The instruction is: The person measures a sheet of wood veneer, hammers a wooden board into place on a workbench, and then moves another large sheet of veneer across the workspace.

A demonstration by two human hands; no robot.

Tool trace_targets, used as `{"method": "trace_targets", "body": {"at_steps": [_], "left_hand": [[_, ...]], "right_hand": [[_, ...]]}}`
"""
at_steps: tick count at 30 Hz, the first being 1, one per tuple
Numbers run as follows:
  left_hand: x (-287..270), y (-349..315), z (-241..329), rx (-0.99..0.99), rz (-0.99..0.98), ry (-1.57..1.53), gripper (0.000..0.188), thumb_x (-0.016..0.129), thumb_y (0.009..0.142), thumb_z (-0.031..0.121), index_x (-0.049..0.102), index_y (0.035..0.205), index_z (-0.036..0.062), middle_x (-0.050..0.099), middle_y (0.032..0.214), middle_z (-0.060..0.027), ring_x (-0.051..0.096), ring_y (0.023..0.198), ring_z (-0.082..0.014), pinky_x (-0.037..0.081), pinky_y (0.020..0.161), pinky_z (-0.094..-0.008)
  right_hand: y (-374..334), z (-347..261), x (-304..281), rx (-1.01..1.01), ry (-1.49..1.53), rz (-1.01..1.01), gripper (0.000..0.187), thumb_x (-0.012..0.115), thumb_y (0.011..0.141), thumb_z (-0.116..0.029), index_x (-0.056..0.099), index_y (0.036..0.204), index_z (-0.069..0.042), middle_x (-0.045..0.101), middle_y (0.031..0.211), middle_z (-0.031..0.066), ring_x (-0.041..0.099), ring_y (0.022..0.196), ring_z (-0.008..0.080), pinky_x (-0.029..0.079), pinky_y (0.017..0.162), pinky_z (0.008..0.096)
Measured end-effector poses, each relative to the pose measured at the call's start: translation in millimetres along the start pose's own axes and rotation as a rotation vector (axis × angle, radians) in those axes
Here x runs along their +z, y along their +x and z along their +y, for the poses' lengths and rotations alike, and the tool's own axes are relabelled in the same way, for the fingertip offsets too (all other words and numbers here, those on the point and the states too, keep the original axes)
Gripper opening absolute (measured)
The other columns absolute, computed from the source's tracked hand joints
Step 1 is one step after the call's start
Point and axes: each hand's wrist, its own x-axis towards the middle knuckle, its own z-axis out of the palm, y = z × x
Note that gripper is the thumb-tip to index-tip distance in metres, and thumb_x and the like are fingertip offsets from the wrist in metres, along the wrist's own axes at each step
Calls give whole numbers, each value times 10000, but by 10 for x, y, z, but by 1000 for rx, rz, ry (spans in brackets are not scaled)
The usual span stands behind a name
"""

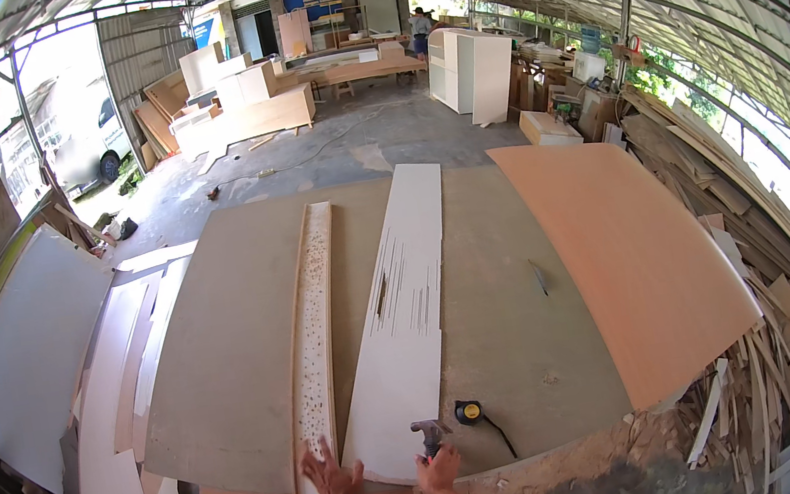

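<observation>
Grasping a grey-headed hammer [430,431] in the right hand [440,470] at the near end of a long white board [376,401]; spreading the empty left hand [333,479] over a speckled, wooden channel [315,339], left. Could dent the long white board through a slip, or strike a round, black-and-yellow tape measure [469,412], right, if swung wide.

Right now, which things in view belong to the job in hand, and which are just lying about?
In the job, apparently:
hammer, in the right hand
long speckled board, left hand at its near end
white panel beside it, probably

Lying about, it seems:
tape measure, unheld
orange-brown sheet
wood offcuts at right
</observation>
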Motion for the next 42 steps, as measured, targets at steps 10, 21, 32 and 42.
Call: {"method": "trace_targets", "body": {"at_steps": [10,21,32,42], "left_hand": [[749,363,524,-295,-248,168,876,691,812,468,355,1456,-21,366,1421,-313,267,1370,-476,176,1149,-555],[383,1044,653,-287,-285,-259,554,753,750,366,658,1116,-39,563,1171,-229,553,1089,-383,432,980,-432],[-31,535,-227,-603,-163,111,1169,883,561,437,303,1478,2,370,1401,-320,319,1334,-473,270,1103,-577],[241,439,-233,-448,13,46,1176,868,500,293,285,1447,-89,410,1336,-252,366,1259,-428,290,1073,-534]], "right_hand": [[352,-436,-462,546,480,-244,316,826,691,-205,655,843,14,672,792,167,674,743,349,530,695,447],[928,-583,-863,433,510,51,300,796,730,-212,639,862,6,689,834,169,690,793,326,528,706,449],[1487,386,-1667,428,594,275,235,762,773,-140,611,894,-8,604,735,62,582,604,180,491,531,375],[1408,1244,-2784,640,781,504,238,728,805,-106,523,926,-95,522,810,29,492,579,140,430,344,291]]}}
